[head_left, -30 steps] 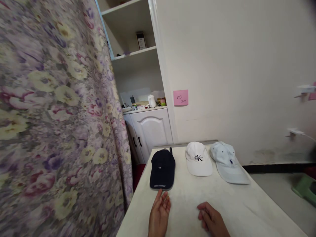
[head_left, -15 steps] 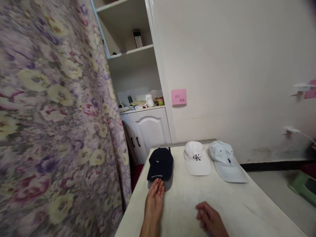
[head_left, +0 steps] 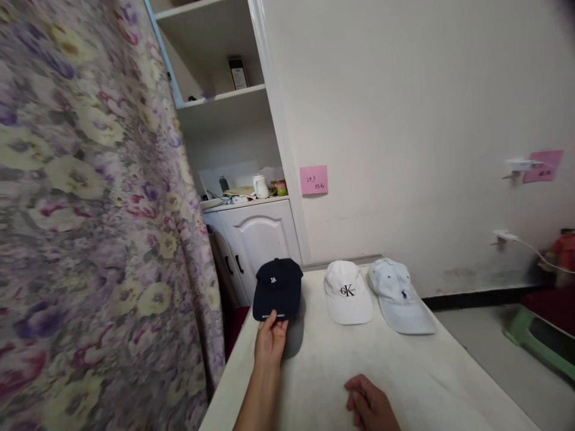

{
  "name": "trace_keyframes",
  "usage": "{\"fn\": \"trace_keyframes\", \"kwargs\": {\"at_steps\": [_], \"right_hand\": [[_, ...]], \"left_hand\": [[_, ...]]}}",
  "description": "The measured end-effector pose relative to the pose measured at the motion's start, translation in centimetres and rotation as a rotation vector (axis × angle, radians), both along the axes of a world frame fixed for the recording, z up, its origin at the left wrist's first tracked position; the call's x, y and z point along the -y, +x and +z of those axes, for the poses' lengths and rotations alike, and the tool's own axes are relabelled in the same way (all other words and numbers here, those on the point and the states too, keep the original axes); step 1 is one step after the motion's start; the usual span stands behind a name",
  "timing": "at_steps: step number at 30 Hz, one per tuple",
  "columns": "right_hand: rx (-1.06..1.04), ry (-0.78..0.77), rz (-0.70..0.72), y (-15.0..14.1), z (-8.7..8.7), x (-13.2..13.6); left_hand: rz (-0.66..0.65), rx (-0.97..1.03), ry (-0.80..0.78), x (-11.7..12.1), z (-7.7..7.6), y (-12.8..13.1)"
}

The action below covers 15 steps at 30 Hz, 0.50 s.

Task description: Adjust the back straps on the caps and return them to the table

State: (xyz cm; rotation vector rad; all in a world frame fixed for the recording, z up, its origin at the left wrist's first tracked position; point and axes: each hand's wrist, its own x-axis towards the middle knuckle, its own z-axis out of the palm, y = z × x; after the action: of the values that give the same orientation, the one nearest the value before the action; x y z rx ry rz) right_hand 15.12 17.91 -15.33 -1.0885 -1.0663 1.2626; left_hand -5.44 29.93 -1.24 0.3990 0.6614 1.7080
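Note:
My left hand [head_left: 271, 341] pinches the front of a navy baseball cap [head_left: 278, 287] by its brim, thumb on top and fingers underneath. The cap is tilted up off the table, and its shadow falls to its right. Low in the view, my right hand [head_left: 371, 404] hovers over the tabletop with loosely curled fingers, slightly apart, and holds nothing. A white cap [head_left: 345, 293] with black letters lies farther back. Beside it on the right is a pale blue cap [head_left: 399, 296] with a small dark emblem.
The caps share a cream-coloured table [head_left: 314, 389] set against the wall. A floral curtain [head_left: 103, 239] hangs close on the left. Behind stands a white cabinet [head_left: 265, 239] with shelves above. To the right, a green stool [head_left: 534, 341] stands on the floor.
My left thumb has come onto the navy cap's brim, and the cap has been lifted and tilted up. The view has turned slightly right. My right hand is much the same.

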Motion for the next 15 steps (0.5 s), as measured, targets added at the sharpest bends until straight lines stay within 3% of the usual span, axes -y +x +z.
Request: {"fn": "trace_keyframes", "kwargs": {"at_steps": [2, 4, 6, 9, 11, 13, 15], "right_hand": [[-0.028, 0.006, -0.005, 0.0, 0.1, 0.0], [-0.065, 0.013, -0.014, 0.0, 0.3, 0.1], [-0.108, 0.018, -0.025, 0.1, 0.6, 0.2], [-0.19, 0.023, -0.044, 0.4, 1.7, 0.4], [-0.259, 0.026, -0.06, 1.0, 2.5, 0.8], [-0.324, 0.018, -0.089, 2.1, 3.2, 1.8], [-0.367, -0.002, -0.132, 3.6, 3.6, 3.1]], "left_hand": [[-0.033, 0.008, 0.048, 1.5, 0.5, 0.6], [-0.074, 0.012, 0.041, 3.9, -0.1, 1.5], [-0.124, 0.015, -0.01, 7.0, -1.8, 2.6], [-0.184, 0.004, -0.098, 12.0, -5.7, 4.8], [-0.234, -0.031, -0.249, 14.5, -8.2, 6.2], [-0.326, -0.081, -0.341, 15.7, -9.9, 7.6], [-0.365, -0.1, -0.373, 15.9, -10.5, 8.8]]}}
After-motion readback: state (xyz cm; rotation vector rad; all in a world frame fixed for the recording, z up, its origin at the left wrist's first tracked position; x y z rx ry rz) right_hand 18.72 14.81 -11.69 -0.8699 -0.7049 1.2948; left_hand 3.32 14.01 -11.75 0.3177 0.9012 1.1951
